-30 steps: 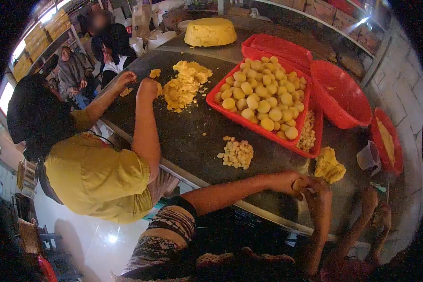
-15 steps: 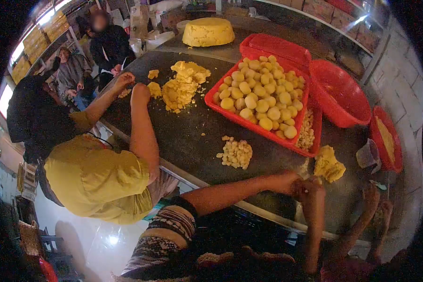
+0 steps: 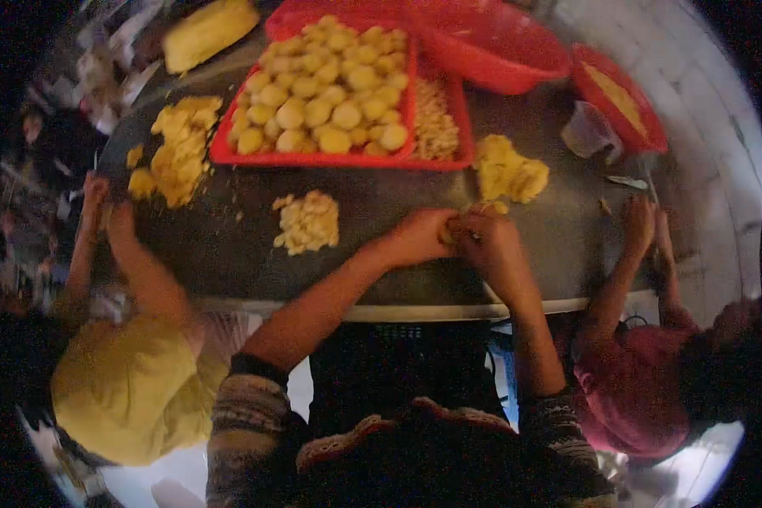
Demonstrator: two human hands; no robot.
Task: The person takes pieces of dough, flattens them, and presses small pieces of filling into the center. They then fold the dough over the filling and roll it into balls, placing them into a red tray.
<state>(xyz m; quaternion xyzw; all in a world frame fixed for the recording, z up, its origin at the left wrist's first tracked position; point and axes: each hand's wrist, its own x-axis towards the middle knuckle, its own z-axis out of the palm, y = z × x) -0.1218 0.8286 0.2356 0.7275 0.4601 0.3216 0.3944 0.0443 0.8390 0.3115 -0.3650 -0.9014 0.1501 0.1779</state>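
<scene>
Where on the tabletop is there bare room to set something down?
One bare patch of table lies between the yellow-sleeved co-worker's forearm and the pale pile. Another lies right of the right hand, nearer than the yellow lump. The far side is crowded: the heaped red tray and red basin leave little visible gap.

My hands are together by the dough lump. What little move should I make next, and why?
I'd probably round off the small yellow piece between your fingers: your left hand and right hand meet at it, and the red tray holds many smooth round balls.
</scene>
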